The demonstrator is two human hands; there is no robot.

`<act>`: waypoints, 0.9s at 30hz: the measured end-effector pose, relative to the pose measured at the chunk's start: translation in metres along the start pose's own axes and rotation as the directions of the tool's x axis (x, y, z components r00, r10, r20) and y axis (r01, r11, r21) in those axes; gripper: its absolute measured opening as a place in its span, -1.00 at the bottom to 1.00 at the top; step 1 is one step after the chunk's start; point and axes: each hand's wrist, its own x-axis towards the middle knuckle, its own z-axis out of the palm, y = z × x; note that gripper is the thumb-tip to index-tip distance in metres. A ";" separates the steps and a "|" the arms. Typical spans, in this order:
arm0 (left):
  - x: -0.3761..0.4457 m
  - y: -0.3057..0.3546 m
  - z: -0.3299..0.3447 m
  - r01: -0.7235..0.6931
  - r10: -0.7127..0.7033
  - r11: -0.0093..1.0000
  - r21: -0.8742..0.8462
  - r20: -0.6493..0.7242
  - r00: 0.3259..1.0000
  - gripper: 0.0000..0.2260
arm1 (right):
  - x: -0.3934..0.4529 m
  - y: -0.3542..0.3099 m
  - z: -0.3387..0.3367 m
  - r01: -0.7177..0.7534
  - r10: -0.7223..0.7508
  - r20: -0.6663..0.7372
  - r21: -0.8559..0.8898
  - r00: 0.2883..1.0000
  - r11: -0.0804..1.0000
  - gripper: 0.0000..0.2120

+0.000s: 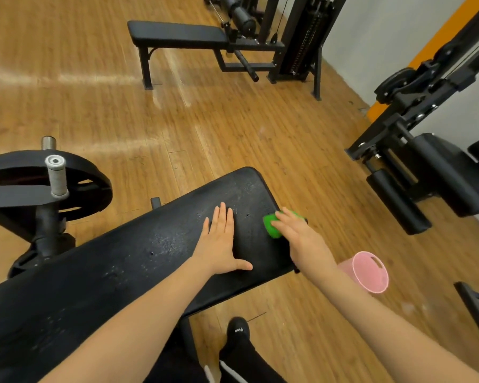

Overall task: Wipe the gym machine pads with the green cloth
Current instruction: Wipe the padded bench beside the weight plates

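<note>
My right hand (296, 233) presses flat, fingers straight, on the cloth (273, 226) at the pad's (155, 244) right edge. Left hand (220, 244) lies flat on the pad, holding nothing. Cloth looks soft, light, bunches easily; I'd palm it from on top.

green cloth (273, 226) mostly hidden under right hand (299, 234); fingers' grip unclear

A black padded bench (138, 252) is showing a matt, grained vinyl-like skin speckled with droplets. The wood-plank floor (233, 128) is gleaming glossy. A soft green cloth (271, 228) is contrasting with a knurled metal peg (56, 175).
</note>
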 end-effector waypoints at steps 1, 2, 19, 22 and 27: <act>0.000 -0.001 0.001 0.029 -0.029 0.999 -0.021 0.000 1.000 0.21 | 0.022 0.000 -0.003 0.016 -0.016 -0.011 -0.012 1.000 1.000 -0.41; -0.001 -0.001 0.003 0.059 -0.059 0.997 -0.042 0.004 0.998 0.23 | 0.043 -0.002 -0.004 0.039 -0.039 -0.005 -0.026 0.999 0.999 -0.44; -0.001 -0.003 0.009 0.191 -0.185 0.977 -0.092 0.073 0.980 0.25 | 0.118 -0.010 0.048 0.132 -0.084 0.284 -0.154 0.955 0.979 -0.55; -0.002 -0.002 0.009 0.193 -0.187 0.976 -0.100 0.069 0.980 0.24 | 0.069 -0.013 0.042 0.166 -0.148 0.158 -0.107 0.976 0.980 -0.50; -0.005 0.000 0.007 0.202 -0.197 0.972 -0.117 0.055 0.979 0.23 | 0.000 -0.014 0.038 0.161 -0.149 0.132 -0.081 0.980 0.984 -0.40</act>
